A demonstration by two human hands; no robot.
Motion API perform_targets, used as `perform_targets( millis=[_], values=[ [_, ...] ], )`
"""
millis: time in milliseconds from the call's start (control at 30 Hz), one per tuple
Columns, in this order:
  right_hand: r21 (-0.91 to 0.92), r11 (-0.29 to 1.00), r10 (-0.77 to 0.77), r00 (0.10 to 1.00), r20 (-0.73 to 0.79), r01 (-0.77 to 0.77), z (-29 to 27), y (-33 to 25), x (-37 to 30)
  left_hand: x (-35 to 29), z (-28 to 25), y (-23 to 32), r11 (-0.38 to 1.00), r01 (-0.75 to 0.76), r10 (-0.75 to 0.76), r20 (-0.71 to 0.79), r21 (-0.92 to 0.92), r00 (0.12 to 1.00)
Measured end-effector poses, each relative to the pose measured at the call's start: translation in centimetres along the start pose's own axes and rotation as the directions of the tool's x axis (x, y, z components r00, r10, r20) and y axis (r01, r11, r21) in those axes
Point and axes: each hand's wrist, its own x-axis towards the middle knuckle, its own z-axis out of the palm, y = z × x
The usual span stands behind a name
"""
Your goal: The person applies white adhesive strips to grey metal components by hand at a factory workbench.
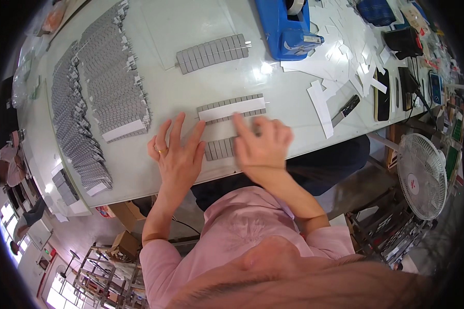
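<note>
In front of me lies a row of small grey blocks with a white paper strip (pixel 233 108) along its top and thin wire ends at its sides. My left hand (pixel 178 157) has its fingers spread, fingertips near the row's left end. Slightly blurred, my right hand (pixel 265 149) reaches its index fingertip to the strip's lower edge; its other fingers are bent and I see nothing held. Between my hands sits a nearer row of grey blocks (pixel 219 149), its right end hidden by my right hand. Farther off is another grey block row (pixel 212 53) with wires across it.
Long stacks of grey block rows (pixel 111 77) cover the table's left side. A blue tape dispenser (pixel 281 31) stands at the back. To the right are white paper scraps (pixel 340 46), a utility knife (pixel 348 108) and a phone (pixel 381 95). A white fan (pixel 421 176) stands beyond the table edge.
</note>
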Motion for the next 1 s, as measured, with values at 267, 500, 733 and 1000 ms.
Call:
perform_targets(
  millis=[267,500,733,1000],
  values=[
    [-0.009,0.989,0.145,0.968,-0.203,-0.150,-2.6,7.0,-1.7,0.4,0.6,-0.2,0.982,0.034,-0.045,-0.056,-0.187,0.997],
    [0.169,0.977,-0.122,0.991,-0.058,0.130,-0.2,0.3,0.2,-0.2,1.0,0.9,0.995,0.018,-0.030,-0.114,-0.103,0.993],
    [0.093,0.995,-0.041,0.998,-0.053,0.045,0.1,0.2,0.4,-0.5,0.9,1.0,1.000,-0.002,0.002,-0.098,0.007,0.995],
    [-0.154,0.963,0.181,0.957,-0.227,-0.219,-4.0,10.9,-3.3,-0.5,0.8,0.6,0.994,0.012,-0.023,-0.097,-0.113,0.995]
  ],
)
